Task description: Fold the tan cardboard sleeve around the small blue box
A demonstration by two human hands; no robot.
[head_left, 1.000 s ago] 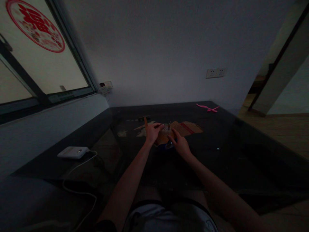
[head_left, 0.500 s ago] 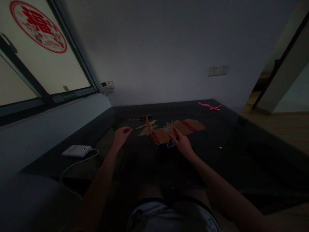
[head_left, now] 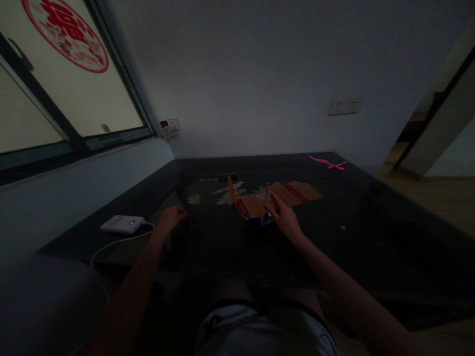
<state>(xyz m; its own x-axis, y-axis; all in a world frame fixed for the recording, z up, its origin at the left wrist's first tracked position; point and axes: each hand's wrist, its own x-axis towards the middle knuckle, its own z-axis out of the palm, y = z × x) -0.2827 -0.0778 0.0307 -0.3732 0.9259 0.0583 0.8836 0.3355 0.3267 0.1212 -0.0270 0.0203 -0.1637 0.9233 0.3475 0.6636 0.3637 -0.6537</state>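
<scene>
My left hand (head_left: 171,219) is low over the left part of the dark table, fingers curled together; anything between them is too dark to make out. My right hand (head_left: 286,220) lies at the near edge of a brown printed cardboard piece (head_left: 297,192) with red bands, thumb and forefinger apart and touching it. Beneath its near edge shows a blue item (head_left: 256,222), partly covered by the hand. Thin dark prongs (head_left: 266,191) stand up beside a clear, plastic-looking patch. An orange strip (head_left: 231,190) rises at the cardboard's left end.
A dark, slim tool (head_left: 225,177) lies behind the strip. On the left is a white power bank (head_left: 122,224) with a white cable (head_left: 117,242). A pink piece (head_left: 330,163) lies at the back right, and a small shiny bit (head_left: 343,228) on the right. A wall stands behind.
My left hand has moved down and left, away from the orange strip and toward the power bank. My right hand stays at the cardboard. The view has shifted slightly.
</scene>
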